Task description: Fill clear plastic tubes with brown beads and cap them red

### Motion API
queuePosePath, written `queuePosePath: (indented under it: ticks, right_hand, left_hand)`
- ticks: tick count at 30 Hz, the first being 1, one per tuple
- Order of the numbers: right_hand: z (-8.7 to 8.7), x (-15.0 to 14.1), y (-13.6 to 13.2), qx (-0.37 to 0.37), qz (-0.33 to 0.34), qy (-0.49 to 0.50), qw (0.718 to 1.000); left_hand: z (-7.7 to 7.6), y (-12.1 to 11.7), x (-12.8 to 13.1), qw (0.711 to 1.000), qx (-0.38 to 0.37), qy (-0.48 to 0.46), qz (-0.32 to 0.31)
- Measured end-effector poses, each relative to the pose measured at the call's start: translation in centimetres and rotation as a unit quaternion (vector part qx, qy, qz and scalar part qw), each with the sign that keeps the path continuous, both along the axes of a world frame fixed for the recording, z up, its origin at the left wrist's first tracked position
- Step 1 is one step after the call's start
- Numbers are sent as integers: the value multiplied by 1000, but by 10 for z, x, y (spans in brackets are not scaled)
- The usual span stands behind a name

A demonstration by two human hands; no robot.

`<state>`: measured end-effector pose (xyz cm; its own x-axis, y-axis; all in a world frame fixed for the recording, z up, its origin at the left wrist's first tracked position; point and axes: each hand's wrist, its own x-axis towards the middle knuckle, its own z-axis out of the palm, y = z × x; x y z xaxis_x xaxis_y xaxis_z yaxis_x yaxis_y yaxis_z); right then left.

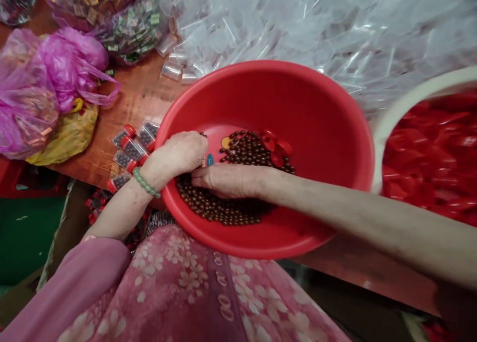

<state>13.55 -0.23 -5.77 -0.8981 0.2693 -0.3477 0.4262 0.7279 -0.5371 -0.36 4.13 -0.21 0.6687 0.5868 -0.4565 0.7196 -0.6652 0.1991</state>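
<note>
Left hand (188, 151) is curled and right hand (231, 179) is narrowed at brown beads (227, 210) inside the red basin (316, 99); whether anything is gripped cannot be told. Beads could be spilled if the basin, seemingly overhanging the tabletop (143, 86), were tipped by a leaning forearm (357, 210).

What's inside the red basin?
Brown beads, red pieces, the left hand and right hand. The hands cover part of the basin floor; what lies beneath or in them is hidden.

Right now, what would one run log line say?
left hand: over red basin, grip hidden | right hand: at brown balls in basin | red pieces: in basin | filled tubes: outside basin
</note>
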Motion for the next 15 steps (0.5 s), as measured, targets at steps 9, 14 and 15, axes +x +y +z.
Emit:
queuePosePath:
  ticks: [9,14,15]
  right_hand:
    - [28,29,7,-247,-254,175,918]
    - [63,48,6,-230,-310,258,886]
    - [68,49,4,-228,-313,272,881]
  left_hand:
    - [8,-3,-21,945,-58,-292,139]
    - [9,-28,-32,778,-372,-466,197]
    - [8,-33,-30,752,-396,-488,199]
